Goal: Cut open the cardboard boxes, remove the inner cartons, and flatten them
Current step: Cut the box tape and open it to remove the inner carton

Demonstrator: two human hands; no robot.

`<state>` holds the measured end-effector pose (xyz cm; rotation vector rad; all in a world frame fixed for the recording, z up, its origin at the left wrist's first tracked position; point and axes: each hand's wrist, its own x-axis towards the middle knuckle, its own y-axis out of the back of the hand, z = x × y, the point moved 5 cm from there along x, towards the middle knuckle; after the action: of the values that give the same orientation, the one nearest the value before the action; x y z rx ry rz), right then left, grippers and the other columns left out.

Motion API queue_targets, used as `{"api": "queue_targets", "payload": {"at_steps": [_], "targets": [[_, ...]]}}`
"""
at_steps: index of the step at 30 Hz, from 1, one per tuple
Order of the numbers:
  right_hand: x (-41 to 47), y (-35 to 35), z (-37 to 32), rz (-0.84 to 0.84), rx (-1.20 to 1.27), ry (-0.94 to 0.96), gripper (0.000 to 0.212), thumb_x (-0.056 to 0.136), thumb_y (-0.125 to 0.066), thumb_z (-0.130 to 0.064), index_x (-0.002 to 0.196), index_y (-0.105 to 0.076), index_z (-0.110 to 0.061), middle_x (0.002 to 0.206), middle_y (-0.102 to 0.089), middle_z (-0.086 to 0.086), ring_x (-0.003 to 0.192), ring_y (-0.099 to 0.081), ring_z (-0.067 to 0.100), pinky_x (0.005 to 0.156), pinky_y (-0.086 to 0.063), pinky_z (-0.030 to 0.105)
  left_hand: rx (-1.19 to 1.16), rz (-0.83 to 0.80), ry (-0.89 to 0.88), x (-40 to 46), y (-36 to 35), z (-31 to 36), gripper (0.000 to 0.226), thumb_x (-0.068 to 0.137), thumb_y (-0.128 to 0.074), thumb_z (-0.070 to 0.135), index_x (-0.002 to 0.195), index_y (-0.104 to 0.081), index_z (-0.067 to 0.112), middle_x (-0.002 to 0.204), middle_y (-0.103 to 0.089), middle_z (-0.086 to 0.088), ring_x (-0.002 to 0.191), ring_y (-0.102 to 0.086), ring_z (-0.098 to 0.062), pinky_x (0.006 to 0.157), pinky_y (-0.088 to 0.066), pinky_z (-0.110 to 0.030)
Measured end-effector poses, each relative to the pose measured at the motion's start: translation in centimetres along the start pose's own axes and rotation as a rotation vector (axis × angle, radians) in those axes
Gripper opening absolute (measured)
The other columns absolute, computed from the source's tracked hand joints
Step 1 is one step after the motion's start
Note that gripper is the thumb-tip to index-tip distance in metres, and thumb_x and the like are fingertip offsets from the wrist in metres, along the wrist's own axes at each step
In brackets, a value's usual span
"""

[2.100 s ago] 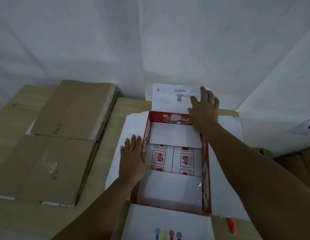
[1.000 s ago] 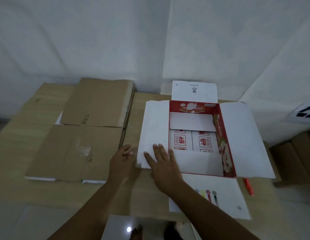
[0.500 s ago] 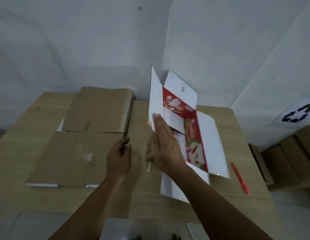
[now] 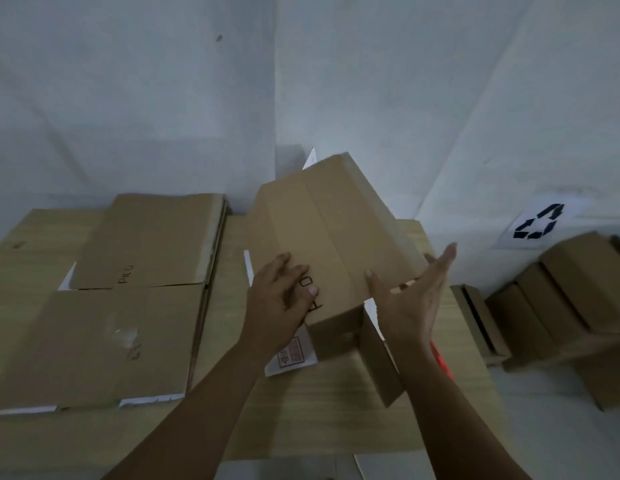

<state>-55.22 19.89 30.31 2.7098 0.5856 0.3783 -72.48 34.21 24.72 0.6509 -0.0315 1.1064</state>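
Because the brown cardboard box (image 4: 331,244) stands turned bottom-up and tilted on the pale wooden counter (image 4: 322,417), its open mouth faces down, which looks like a way to let the inner cartons slide out rather than lifting each one. The left hand (image 4: 279,299) lies on the near left part of the box's upturned face, fingers spread and slightly bent over the black marker lettering, pressing rather than clamping. The right hand (image 4: 415,299) is held apart at the box's right side, palm up and fingers straight, gripping nothing; whether its fingertips touch the cardboard I cannot tell. 1 brown flap (image 4: 377,362) hangs loose below the box toward the camera, and a white flap with red print (image 4: 291,355) shows under the box's near left corner. No inner carton is visible, so they are either under the box or inside it.

Left of the box, well apart, lies a stack of flattened brown cardboard boxes (image 4: 121,296), likely the finished pile. A red pen-like tool (image 4: 441,363), perhaps the cutter, lies just right of the box, partly hidden by the right forearm. Further right, off the counter, more brown boxes (image 4: 557,303) wait under a recycling sign (image 4: 537,225).
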Motion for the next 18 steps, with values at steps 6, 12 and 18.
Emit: {"api": "queue_targets", "payload": {"at_steps": [6,12,18], "targets": [[2.2,1.9,2.5,-0.297,-0.538,-0.062,0.088,0.089,-0.068,-0.048,0.158,-0.016,-0.031,0.166,0.005,0.009,0.152,0.004,0.034,0.119,-0.014,0.056,-0.144,0.036,0.463,-0.5,-3.3,-0.1,0.109,0.061,-0.066,0.083,0.150,-0.035,0.027,0.160,-0.024,0.001,0.147,-0.026,-0.018,0.116,-0.033,-0.047],[1.9,-0.2,-0.2,-0.578,-0.576,0.323,0.054,0.104,-0.043,-0.044,0.154,-0.033,-0.028,0.166,-0.017,0.004,0.153,-0.010,0.025,0.122,-0.016,0.048,-0.353,-0.045,0.635,-0.8,-5.1,-1.1,0.115,0.051,-0.073,0.088,0.146,-0.031,0.039,0.142,-0.052,0.009,0.128,-0.054,-0.016,0.107,-0.045,-0.047],[1.6,-0.9,0.3,-0.633,-0.434,0.217,0.047,0.107,-0.042,-0.034,0.152,-0.041,-0.021,0.158,-0.038,0.005,0.143,-0.039,0.024,0.119,-0.031,0.038,-0.189,0.066,0.638,-1.0,-0.5,-0.4,0.075,0.080,-0.070,0.062,0.143,-0.041,0.032,0.118,-0.058,0.012,0.103,-0.059,-0.014,0.093,-0.054,-0.047]]}}
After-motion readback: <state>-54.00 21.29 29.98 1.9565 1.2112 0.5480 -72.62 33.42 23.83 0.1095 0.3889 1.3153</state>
